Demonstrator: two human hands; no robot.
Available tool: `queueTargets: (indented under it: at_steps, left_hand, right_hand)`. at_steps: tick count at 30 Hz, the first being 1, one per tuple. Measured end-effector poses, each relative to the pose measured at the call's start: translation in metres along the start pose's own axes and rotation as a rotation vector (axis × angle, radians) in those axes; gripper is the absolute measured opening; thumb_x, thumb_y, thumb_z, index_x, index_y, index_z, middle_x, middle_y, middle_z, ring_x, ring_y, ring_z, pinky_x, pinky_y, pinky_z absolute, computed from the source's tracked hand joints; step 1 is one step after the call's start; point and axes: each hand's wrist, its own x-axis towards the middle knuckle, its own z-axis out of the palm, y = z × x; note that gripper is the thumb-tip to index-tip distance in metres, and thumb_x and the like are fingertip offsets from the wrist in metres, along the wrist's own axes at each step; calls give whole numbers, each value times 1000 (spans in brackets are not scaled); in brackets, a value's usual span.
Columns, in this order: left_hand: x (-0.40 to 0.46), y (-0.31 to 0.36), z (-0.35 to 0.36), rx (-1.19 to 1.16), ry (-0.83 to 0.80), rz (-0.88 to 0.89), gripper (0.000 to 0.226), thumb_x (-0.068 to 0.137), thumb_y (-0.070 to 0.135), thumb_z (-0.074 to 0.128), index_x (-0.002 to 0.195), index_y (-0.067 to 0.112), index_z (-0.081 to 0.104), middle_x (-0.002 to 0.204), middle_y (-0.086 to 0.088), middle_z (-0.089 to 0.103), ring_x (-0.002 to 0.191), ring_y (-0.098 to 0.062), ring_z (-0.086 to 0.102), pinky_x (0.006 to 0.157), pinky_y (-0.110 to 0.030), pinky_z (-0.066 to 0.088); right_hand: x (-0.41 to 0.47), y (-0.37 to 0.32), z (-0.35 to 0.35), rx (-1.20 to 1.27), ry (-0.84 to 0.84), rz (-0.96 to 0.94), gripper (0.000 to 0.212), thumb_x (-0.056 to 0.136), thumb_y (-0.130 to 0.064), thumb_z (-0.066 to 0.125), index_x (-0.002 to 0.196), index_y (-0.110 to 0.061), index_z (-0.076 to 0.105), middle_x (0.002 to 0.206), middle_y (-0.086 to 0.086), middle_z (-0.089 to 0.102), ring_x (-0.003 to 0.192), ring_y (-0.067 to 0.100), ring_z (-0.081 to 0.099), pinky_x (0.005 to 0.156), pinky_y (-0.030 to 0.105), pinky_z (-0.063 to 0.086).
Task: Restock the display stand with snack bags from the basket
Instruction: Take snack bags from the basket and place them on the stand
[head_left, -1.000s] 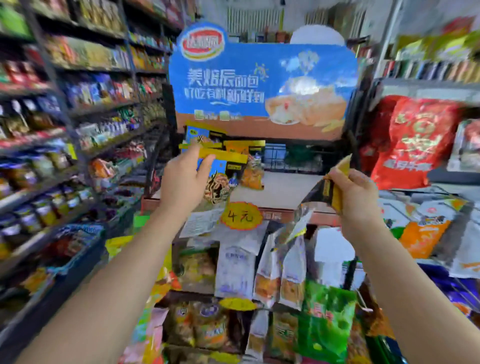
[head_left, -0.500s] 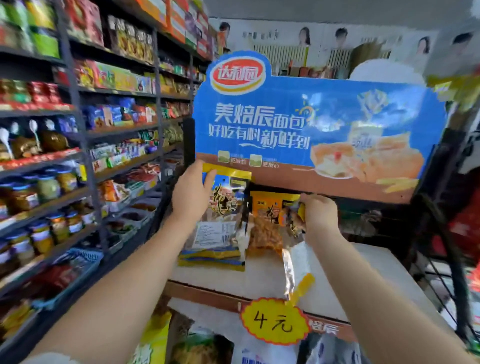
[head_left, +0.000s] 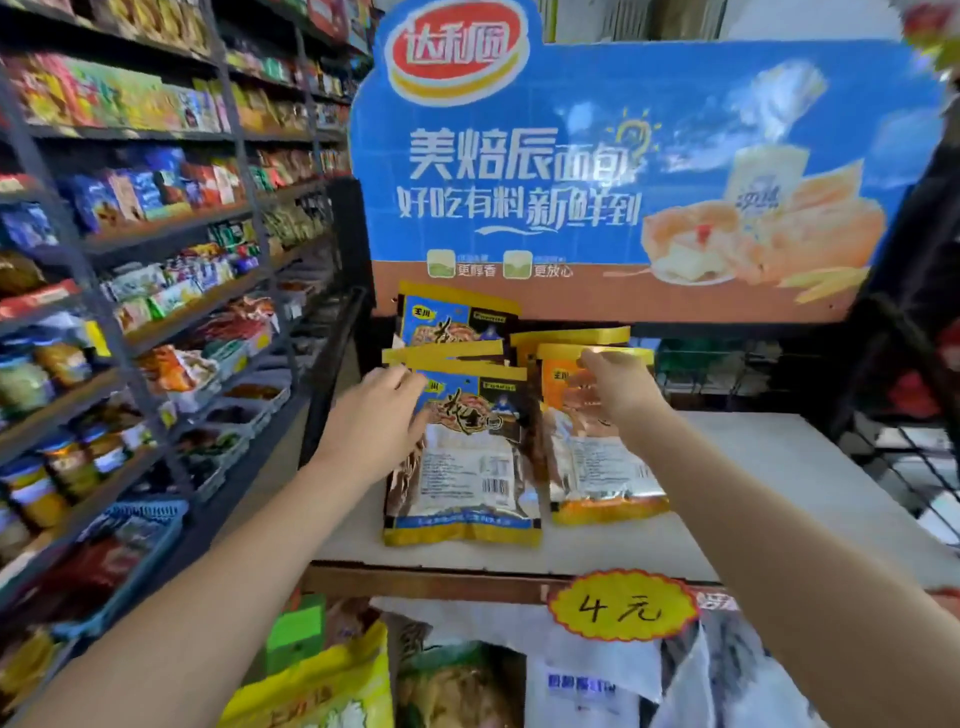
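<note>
Now, both arms: bare forearms reach forward and up from the lower corners toward the top shelf of the display stand (head_left: 779, 499).
Left hand (head_left: 376, 421): back of the hand toward the camera, fingers lightly bent, fingertips touching the left edge of the blue snack bag (head_left: 467, 457); whether they pinch the edge or only press on it I cannot tell.
Right hand (head_left: 618, 395): raised at the top of the orange snack bag (head_left: 597, 467), fingers curled at its yellow upper edge; the picture is blurred there, so the grip itself is unclear.
Blue snack bag: front of a stack leaning back, its bottom edge on the white shelf near the front.
Orange snack bag: just beside the blue one on its right, also leaning back on the shelf, another orange bag behind it.
Header board (head_left: 623, 171): blue advertising panel standing upright behind the bags.
Price tag (head_left: 621, 605): yellow, fixed on the shelf's front edge.
Store shelves (head_left: 156, 260): packed with goods, along the left.
</note>
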Motion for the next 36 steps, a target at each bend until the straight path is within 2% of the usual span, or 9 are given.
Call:
queueTargets:
  at_steps: [4, 8, 13, 16, 19, 21, 27, 31, 36]
  left_hand:
    - [-22, 37, -9, -240, -7, 183, 26, 89, 22, 51, 111, 11, 56, 99, -7, 66, 89, -31, 62, 58, -36, 48]
    - [-41, 91, -13, -399, -44, 391, 24, 89, 24, 48, 107, 12, 59, 92, -5, 67, 79, -30, 63, 47, -28, 34]
    - [-74, 175, -21, -557, -97, 671, 32, 82, 31, 42, 95, 14, 65, 74, -4, 70, 58, -27, 63, 44, -22, 34]
    - [-109, 240, -6, -625, -247, 800, 36, 88, 33, 36, 99, 11, 63, 83, -8, 67, 67, -30, 61, 47, -32, 43]
    - [-151, 315, 19, -550, -504, 953, 28, 94, 28, 37, 103, 8, 56, 98, -11, 62, 86, -31, 59, 64, -39, 49]
    - [-179, 370, 39, -455, -641, 1009, 25, 94, 29, 39, 105, 11, 53, 107, -11, 59, 96, -32, 58, 72, -37, 49]
    - [-256, 521, 98, -434, -958, 919, 26, 89, 30, 46, 108, 15, 55, 110, -11, 62, 104, -30, 57, 78, -37, 46]
    - [-310, 602, 151, -478, -1204, 718, 20, 87, 27, 50, 102, 17, 60, 105, -10, 67, 98, -29, 60, 80, -35, 48]
    - [-379, 672, 229, -432, -1463, 553, 10, 88, 24, 51, 94, 20, 58, 103, -5, 67, 93, -23, 60, 81, -32, 49]
  right_hand:
    - [-54, 20, -33, -69, 73, -87, 16, 93, -15, 48, 85, -11, 61, 69, 4, 62, 55, 15, 54, 56, 26, 44]
    - [-119, 42, -69, -76, 127, -40, 19, 93, -14, 47, 78, -12, 59, 68, 4, 61, 50, 12, 52, 45, 18, 39]
    - [-204, 89, -142, -18, 353, -2, 22, 94, -12, 47, 78, -11, 61, 64, 5, 60, 40, 6, 50, 43, 20, 36]
    - [-250, 139, -196, -7, 495, 138, 27, 94, -13, 48, 70, -15, 59, 57, 0, 61, 34, 3, 47, 38, 17, 33]
    - [-297, 201, -252, -64, 569, 306, 33, 94, -11, 48, 62, -14, 56, 40, -3, 58, 27, 0, 43, 38, 16, 34]
    - [-331, 242, -293, -117, 570, 446, 33, 94, -9, 46, 62, -14, 53, 47, -1, 56, 24, -1, 42, 33, 11, 33]
    - [-442, 355, -425, -95, 618, 757, 31, 91, -7, 50, 61, -11, 52, 58, 8, 55, 25, 4, 45, 29, 11, 31]
    - [-503, 441, -479, -119, 680, 995, 28, 86, -13, 55, 58, -15, 55, 67, 12, 63, 53, 24, 54, 51, 28, 42]
    - [-546, 546, -489, -65, 663, 1230, 28, 88, -13, 53, 59, -14, 53, 61, 5, 60, 54, 21, 52, 61, 33, 47]
